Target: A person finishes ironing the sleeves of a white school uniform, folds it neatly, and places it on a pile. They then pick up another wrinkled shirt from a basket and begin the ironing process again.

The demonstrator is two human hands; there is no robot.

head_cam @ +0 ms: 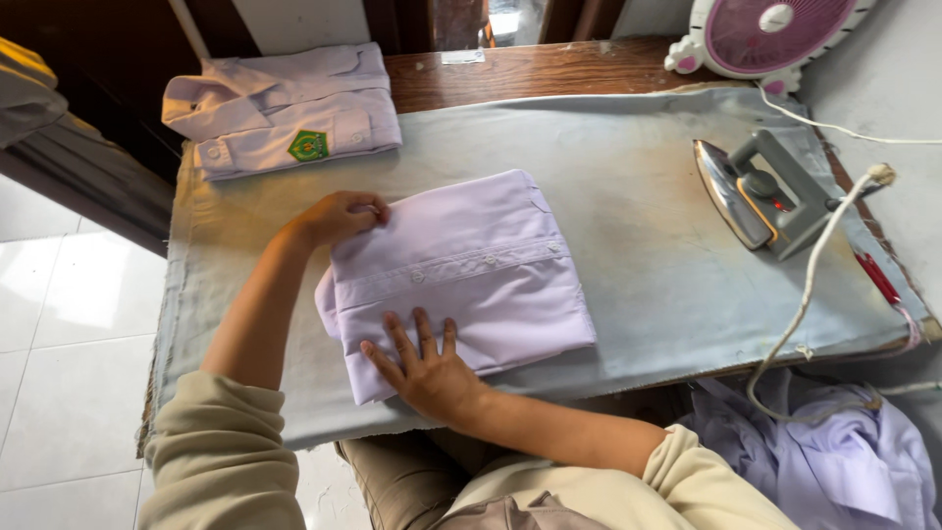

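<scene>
A: Where is the purple shirt?
B: It lies folded on the table.
A: And the 2 hands?
B: The left hand pinches its far corner. The right hand presses flat, fingers spread.

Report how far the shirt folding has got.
Done: one folded shirt lies at the table's far left corner. In hand: the left hand grips the lilac shirt at its edge while the right hand presses it flat, nearly folded. Left: a heap of clothes waits below the table; the iron stands aside.
</scene>
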